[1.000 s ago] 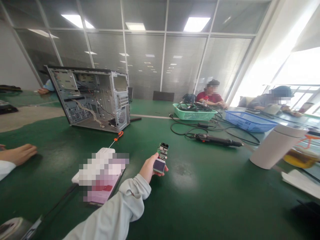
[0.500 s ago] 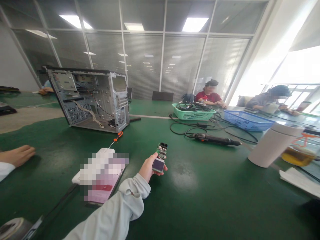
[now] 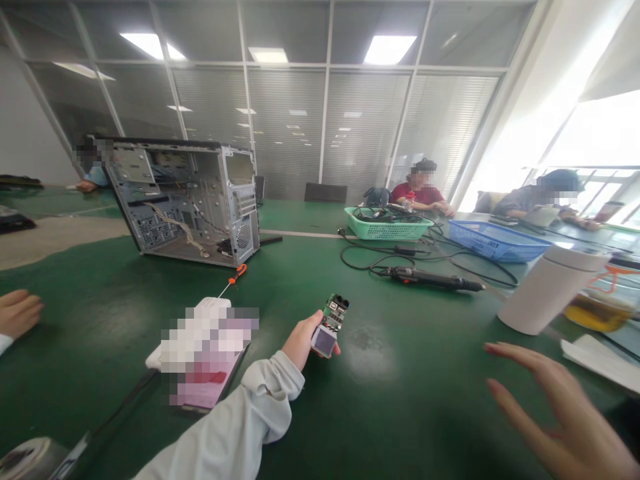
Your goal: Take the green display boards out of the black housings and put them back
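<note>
My left hand (image 3: 303, 340) is closed around a small circuit board with a display (image 3: 331, 327). Green board, dark components and two black round parts show at its far end; a grey screen in a light frame is at the near end. My right hand (image 3: 560, 407) is at the lower right, above the green table (image 3: 400, 413), fingers apart and nothing in them. A white tumbler (image 3: 543, 293) stands just beyond it. To the left of my left forearm lie a phone (image 3: 213, 380) and a white power strip (image 3: 215, 308), both partly blurred out.
An open computer case (image 3: 185, 200) stands at the back left, with an orange-handled screwdriver (image 3: 239, 273) before it. Further right are an electric screwdriver (image 3: 435, 279), cables, a green basket (image 3: 390, 230) and a blue basket (image 3: 500, 241). Another person's hand (image 3: 20, 312) rests at the left edge.
My right hand has come into view from the right. My left hand has shifted slightly right with the circuit board, which is now more tilted. The other person's hand has drawn back leftward.
</note>
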Demonstrator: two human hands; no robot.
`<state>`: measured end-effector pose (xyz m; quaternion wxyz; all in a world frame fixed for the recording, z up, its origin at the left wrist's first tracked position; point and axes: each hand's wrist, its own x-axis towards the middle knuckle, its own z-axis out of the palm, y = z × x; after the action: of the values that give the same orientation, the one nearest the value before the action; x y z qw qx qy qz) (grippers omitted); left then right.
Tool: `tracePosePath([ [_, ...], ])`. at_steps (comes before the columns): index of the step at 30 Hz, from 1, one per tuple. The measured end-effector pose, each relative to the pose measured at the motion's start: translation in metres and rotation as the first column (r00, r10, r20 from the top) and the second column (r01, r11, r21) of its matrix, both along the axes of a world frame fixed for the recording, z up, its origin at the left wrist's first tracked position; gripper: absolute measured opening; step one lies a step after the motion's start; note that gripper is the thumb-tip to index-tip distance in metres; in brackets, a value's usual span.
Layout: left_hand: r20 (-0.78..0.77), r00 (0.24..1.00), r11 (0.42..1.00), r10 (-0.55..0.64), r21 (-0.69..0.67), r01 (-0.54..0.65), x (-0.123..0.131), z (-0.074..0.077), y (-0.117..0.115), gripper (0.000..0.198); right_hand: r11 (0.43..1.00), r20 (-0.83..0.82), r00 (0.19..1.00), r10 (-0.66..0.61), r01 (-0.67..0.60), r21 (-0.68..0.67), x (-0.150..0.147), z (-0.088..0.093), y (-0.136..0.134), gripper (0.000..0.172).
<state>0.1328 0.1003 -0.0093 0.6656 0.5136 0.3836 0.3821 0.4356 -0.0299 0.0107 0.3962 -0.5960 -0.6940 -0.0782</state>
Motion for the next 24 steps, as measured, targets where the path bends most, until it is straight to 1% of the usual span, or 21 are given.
tracePosePath([
  [1,-0.007,1.0,1.0,-0.01,0.008,0.01,0.0,0.0,0.0,0.059,0.994,-0.082,0.991,0.105,-0.108,-0.034,-0.019,0.003,0.009,0.044],
  [2,-0.012,1.0,1.0,-0.018,0.02,0.018,0.0,0.001,-0.001,0.06,0.972,-0.203,0.959,0.199,-0.219,-0.082,-0.04,0.005,0.018,0.04],
  [3,-0.019,0.999,0.999,-0.025,0.034,0.026,0.0,0.002,-0.003,0.06,0.935,-0.358,0.893,0.273,-0.333,-0.119,-0.061,0.007,0.028,0.039],
  [4,-0.032,0.999,0.998,-0.033,0.049,0.035,0.0,0.004,-0.005,0.06,0.902,-0.518,0.809,0.277,-0.405,-0.15,-0.08,0.007,0.038,0.04],
  [5,-0.052,0.998,0.997,-0.037,0.066,0.041,0.0,0.007,-0.007,0.059,0.869,-0.644,0.722,0.253,-0.462,-0.176,-0.098,0.006,0.048,0.045],
  [6,-0.075,0.996,0.996,-0.044,0.076,0.05,0.0,0.009,-0.01,0.058,0.837,-0.734,0.642,0.221,-0.512,-0.196,-0.113,0.004,0.058,0.051],
  [8,-0.134,0.99,0.993,-0.049,0.099,0.063,0.0,0.013,-0.015,0.056,0.765,-0.84,0.521,0.155,-0.601,-0.232,-0.132,-0.002,0.074,0.067],
  [10,-0.191,0.98,0.986,-0.047,0.146,0.075,-0.001,0.015,-0.018,0.054,0.683,-0.892,0.436,0.119,-0.688,-0.245,-0.14,-0.01,0.084,0.074],
  [11,-0.218,0.975,0.981,-0.047,0.171,0.086,-0.001,0.015,-0.019,0.053,0.653,-0.907,0.404,0.121,-0.721,-0.234,-0.14,-0.013,0.087,0.073],
  [12,-0.244,0.968,0.976,-0.052,0.194,0.101,-0.001,0.014,-0.019,0.052,0.635,-0.916,0.378,0.133,-0.742,-0.214,-0.14,-0.016,0.087,0.07],
  [14,-0.292,0.954,0.965,-0.066,0.225,0.135,-0.002,0.012,-0.019,0.052,0.625,-0.925,0.342,0.165,-0.762,-0.17,-0.138,-0.019,0.084,0.063],
  [16,-0.328,0.941,0.958,-0.082,0.234,0.165,-0.002,0.011,-0.018,0.053,0.608,-0.938,0.309,0.156,-0.778,-0.156,-0.135,-0.018,0.079,0.061],
  [19,-0.322,0.942,0.957,-0.09,0.234,0.171,-0.002,0.01,-0.016,0.054,0.549,-0.966,0.25,0.071,-0.818,-0.172,-0.134,-0.015,0.073,0.06],
  [21,-0.275,0.957,0.964,-0.095,0.217,0.157,-0.002,0.009,-0.013,0.057,0.522,-0.983,0.181,-0.011,-0.838,-0.16,-0.133,-0.012,0.072,0.057],
  [23,-0.219,0.971,0.974,-0.098,0.18,0.139,-0.001,0.007,-0.01,0.061,0.517,-0.986,0.087,-0.139,-0.843,-0.148,-0.132,-0.007,0.072,0.049],
  [24,-0.198,0.974,0.978,-0.106,0.154,0.138,0.0,0.006,-0.008,0.063,0.524,-0.971,0.047,-0.233,-0.836,-0.166,-0.132,-0.004,0.072,0.04],
])
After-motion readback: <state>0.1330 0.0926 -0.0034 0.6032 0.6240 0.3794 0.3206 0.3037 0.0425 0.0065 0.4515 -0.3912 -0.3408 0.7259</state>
